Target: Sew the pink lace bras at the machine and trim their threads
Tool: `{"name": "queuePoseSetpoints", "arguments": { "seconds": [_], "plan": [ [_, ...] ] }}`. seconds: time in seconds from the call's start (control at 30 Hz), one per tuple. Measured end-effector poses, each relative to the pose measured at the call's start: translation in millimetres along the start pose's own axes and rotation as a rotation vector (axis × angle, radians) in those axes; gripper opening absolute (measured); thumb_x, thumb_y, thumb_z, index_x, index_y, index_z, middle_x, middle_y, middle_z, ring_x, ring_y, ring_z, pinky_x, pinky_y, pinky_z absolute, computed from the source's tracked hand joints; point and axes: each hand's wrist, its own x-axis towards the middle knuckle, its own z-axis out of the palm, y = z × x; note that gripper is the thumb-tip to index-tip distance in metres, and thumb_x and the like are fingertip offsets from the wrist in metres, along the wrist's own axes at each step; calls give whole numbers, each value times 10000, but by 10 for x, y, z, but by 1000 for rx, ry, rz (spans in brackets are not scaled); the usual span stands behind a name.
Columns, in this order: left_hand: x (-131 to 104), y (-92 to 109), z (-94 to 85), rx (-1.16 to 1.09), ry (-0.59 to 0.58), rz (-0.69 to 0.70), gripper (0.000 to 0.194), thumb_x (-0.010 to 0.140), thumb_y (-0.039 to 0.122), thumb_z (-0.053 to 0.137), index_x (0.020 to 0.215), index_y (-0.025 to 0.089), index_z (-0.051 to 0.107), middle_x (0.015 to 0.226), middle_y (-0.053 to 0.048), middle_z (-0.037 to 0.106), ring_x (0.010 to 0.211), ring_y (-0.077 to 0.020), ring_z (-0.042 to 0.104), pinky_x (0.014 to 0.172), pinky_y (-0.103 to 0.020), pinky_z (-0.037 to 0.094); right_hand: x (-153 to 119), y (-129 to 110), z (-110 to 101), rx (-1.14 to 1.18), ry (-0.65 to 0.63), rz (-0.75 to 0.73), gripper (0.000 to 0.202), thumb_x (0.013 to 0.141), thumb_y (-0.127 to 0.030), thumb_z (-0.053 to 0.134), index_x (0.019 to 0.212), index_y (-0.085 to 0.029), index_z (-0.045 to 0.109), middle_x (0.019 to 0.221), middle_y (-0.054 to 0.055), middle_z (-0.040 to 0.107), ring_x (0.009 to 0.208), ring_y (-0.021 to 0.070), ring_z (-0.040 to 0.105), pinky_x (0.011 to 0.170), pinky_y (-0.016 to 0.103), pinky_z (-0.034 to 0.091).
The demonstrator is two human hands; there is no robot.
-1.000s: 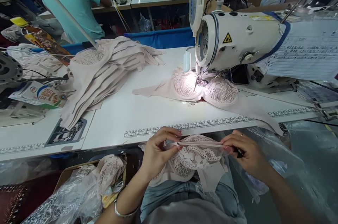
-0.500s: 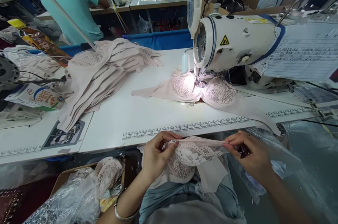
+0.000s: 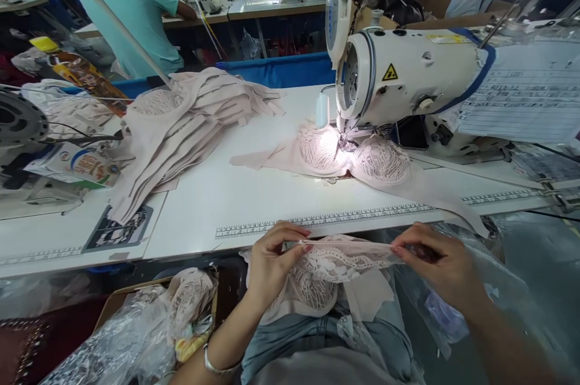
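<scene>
While left hand (image 3: 272,264) and right hand (image 3: 439,261) pinch its taut edge, lace garment (image 3: 325,265) droops between them toward the lap (image 3: 308,333), long axis left to right.

Got one pale pink lace bra (image 3: 317,294) on my lap (image 3: 308,336), just in front of the table's near edge (image 3: 181,249). Top edge (image 3: 348,245) is pinched at both ends, pulled near straight and roughly level, left hand (image 3: 274,261) to right hand (image 3: 432,261). Openwork lace with scalloped trim (image 3: 338,267) hangs slack below it. Patterned cup bulges under that, plain lower band curving round it. Smooth plain panel (image 3: 374,297) droops loose on the right.
</scene>
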Motion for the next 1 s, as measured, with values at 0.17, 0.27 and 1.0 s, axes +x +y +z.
{"name": "queuePoseSetpoints", "arguments": {
  "seconds": [0.17,0.27,1.0],
  "plan": [
    [-9,-23,7,-172,-112,-23,68,775,189,831,766,198,764,867,-53,731,875,-183,662,823,-293,525,39,46,-261,146,-151,-9,216,893,-377,692,706,-270,669,597,1,592,507,143,527,671,344,519],
    [41,68,23,-182,-370,-86,128,794,233,822,876,178,741,1032,-94,701,992,-214,662,891,-329,523,76,-78,-356,232,-228,-124,201,897,-341,684,712,-279,636,568,-27,573,506,133,524,853,379,510],
    [152,215,585,-76,-563,62,161,905,219,682,757,159,667,811,-48,594,786,-160,586,724,-264,459,-78,-139,-100,122,-328,-72,210,919,-432,656,897,-222,654,956,94,716,686,163,633,578,266,497]
  ]
}}
